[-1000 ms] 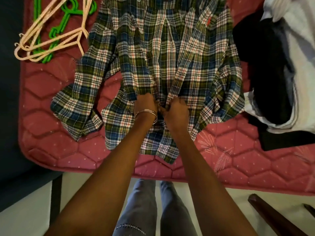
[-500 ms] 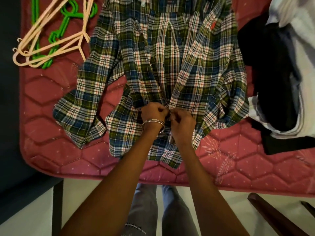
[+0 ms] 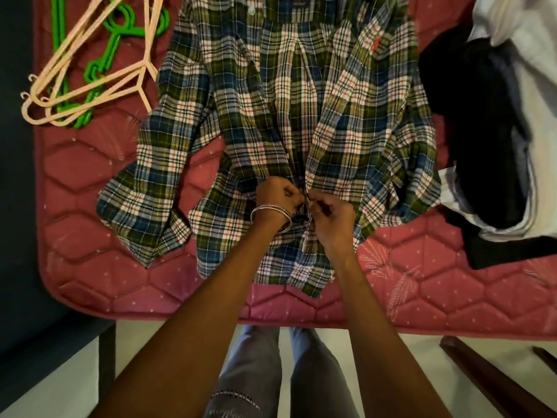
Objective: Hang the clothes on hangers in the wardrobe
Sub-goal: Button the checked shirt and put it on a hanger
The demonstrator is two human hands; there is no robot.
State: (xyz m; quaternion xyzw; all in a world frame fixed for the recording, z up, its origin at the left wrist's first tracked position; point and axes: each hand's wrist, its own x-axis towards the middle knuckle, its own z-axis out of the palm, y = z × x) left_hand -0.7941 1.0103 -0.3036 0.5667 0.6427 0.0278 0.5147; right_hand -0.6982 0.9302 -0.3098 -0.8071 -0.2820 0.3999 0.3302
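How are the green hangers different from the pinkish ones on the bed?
The green hangers are bright and chunky, with loop-shaped parts; the pinkish hangers are pale, thin and smooth-lined. The green hangers lie underneath, while the pinkish hangers are stacked across them, with small hooks at their ends. Both lie untouched on the red mattress, left of the plaid shirt.

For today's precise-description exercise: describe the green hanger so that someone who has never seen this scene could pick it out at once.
Start at the pink quilted mattress and go to its far left corner, left of the plaid shirt. A small heap of hangers lies there. The green hanger is the one underneath, bright green with chunky looped sections, while the cream hangers crossing over it are thin, pale and plain.
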